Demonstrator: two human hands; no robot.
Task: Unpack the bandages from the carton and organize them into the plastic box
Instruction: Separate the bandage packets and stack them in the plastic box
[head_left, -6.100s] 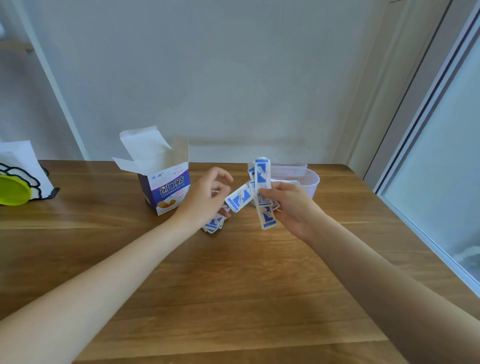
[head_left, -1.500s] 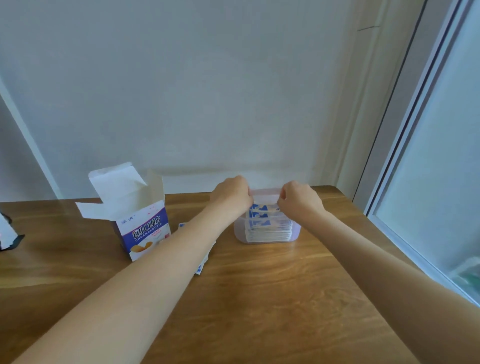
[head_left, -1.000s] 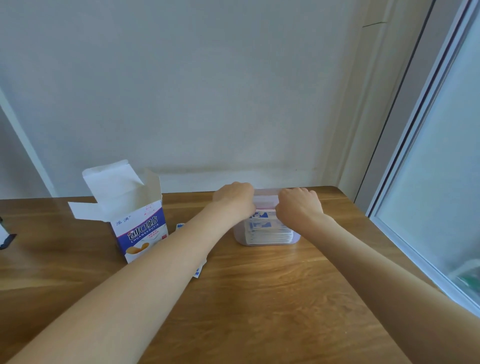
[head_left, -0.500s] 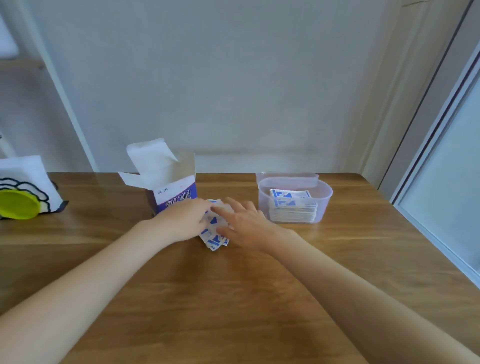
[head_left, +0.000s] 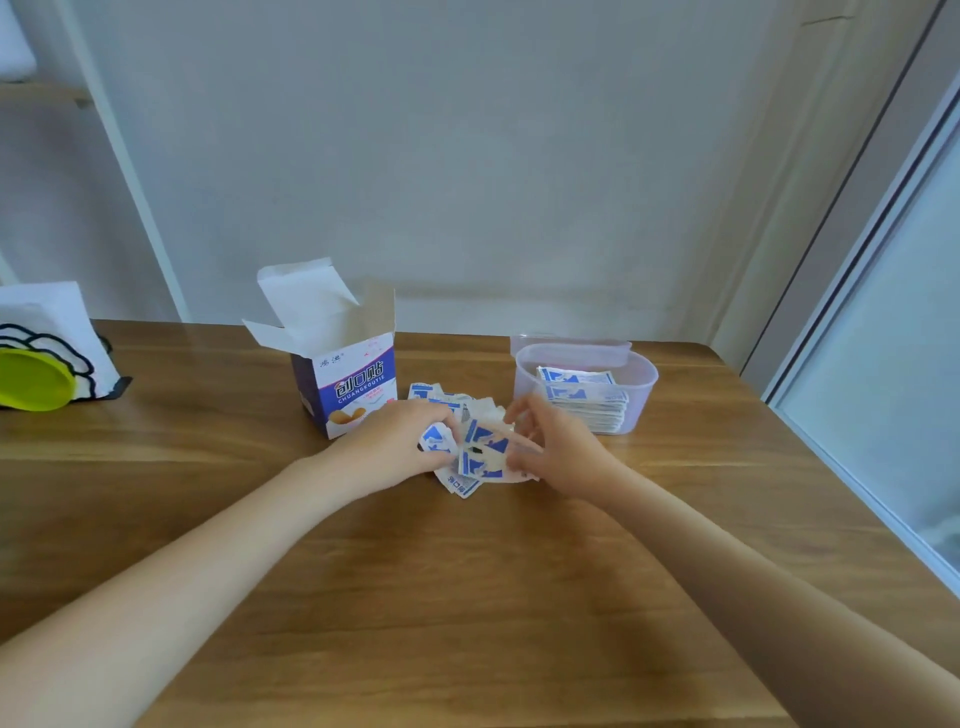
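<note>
A loose pile of blue-and-white bandages (head_left: 470, 457) lies on the wooden table between the carton and the plastic box. My left hand (head_left: 400, 441) curls its fingers round bandages at the pile's left side. My right hand (head_left: 556, 449) pinches bandages at the pile's right side. The open carton (head_left: 345, 374) stands upright just left of the pile, flaps up. The clear plastic box (head_left: 641, 387) sits to the right and holds a neat stack of bandages (head_left: 582, 397).
A white holder with a yellow-green disc (head_left: 31, 379) stands at the table's far left. The wall runs along the table's back edge. A window frame (head_left: 852, 322) borders the right side. Bare wood (head_left: 467, 597) stretches toward me.
Both hands left the plastic box and came down to the loose pile beside the carton. Since half a second ago they have closed their fingers on the bandages there.
</note>
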